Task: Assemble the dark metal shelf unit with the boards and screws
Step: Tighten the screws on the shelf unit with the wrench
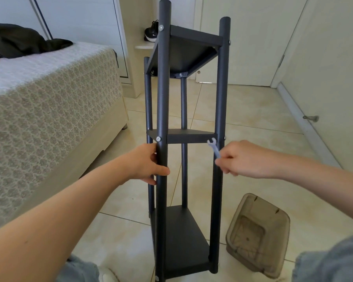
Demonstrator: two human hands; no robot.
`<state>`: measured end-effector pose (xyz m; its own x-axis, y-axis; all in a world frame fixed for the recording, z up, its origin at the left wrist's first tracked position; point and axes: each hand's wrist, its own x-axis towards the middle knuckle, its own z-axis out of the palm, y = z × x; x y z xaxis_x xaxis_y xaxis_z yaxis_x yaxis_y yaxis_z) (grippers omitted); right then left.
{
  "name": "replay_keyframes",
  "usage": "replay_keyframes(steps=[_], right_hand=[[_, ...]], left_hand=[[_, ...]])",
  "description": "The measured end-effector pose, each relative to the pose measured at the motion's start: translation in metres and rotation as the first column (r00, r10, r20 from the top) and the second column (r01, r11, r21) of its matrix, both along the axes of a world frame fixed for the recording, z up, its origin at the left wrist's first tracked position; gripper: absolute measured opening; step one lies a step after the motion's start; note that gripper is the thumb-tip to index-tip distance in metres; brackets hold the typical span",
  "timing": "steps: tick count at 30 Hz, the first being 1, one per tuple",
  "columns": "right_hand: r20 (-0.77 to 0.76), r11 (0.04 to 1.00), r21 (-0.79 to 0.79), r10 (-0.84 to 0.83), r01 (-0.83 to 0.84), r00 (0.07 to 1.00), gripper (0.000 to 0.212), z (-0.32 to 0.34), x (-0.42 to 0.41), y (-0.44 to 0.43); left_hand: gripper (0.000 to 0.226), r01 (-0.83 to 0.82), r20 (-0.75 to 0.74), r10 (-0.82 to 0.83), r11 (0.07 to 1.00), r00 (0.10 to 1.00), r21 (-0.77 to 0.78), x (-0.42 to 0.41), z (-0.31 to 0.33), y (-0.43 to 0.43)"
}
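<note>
Dark metal shelf unit (217, 190) stood upright on a tiled floor (253, 143) beside a bed (49, 88), its four round posts joined by three boards: a top board (183, 53), a middle board (190, 135) and a bottom board (183, 237). The person's left hand (149, 163) gripped the near left post (163, 98) just below the middle board, thumb laid across the front and fingers curled round behind. The right hand (247, 159) pinched a small silver spanner (214, 149) between thumb and fingertips, its open end raised to the middle board's right corner, just beside the near right post (222, 88); whether it touched a screw could not be told. A screw (158, 138) showed on the near left post at that board's level. A translucent plastic tub (259, 235) lay tipped on the floor near the unit's foot. A dark garment (18, 41) lay on the bed, and a black shoe (151, 33) sat on a ledge behind.
</note>
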<state>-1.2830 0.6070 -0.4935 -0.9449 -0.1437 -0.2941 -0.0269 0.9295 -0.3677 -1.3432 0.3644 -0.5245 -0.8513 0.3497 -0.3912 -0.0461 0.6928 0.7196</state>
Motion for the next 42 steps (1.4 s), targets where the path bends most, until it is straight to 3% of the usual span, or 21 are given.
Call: replay_keyframes(steps=[4,8,13,20,29,42], right_hand=[[-0.228,0.984,-0.152,-0.13,0.097,0.965,0.038,0.006,-0.005,0.019],[-0.448,0.992,-0.102,-0.115,0.077,0.887,0.032,0.005,-0.017,0.012],[-0.291,0.893,-0.435,-0.261,0.116,0.92,0.033,0.01,-0.029,0.008],[-0.026,0.575,-0.776,-0.44,0.259,0.898,0.034,0.011,-0.04,0.002],[0.039,0.408,-0.876,-0.47,0.256,0.882,0.038,0.013,-0.035,-0.003],[-0.012,0.381,-0.905,-0.47,0.191,0.883,0.037,0.015,-0.027,0.005]], left_hand=[[0.057,0.003,0.001,-0.003,1.0,1.0,0.008,0.0,-0.001,-0.006],[0.057,0.003,0.0,-0.003,1.0,1.0,0.024,0.001,-0.003,-0.011],[0.051,0.016,0.0,-0.016,0.999,1.0,0.042,0.004,-0.004,-0.009],[0.044,0.047,-0.006,-0.046,0.998,0.999,0.052,0.01,-0.006,-0.004],[0.04,0.062,-0.031,-0.061,0.997,0.998,0.047,0.005,-0.004,-0.008],[0.033,0.057,0.029,-0.06,0.995,0.998,0.085,-0.007,-0.008,0.003]])
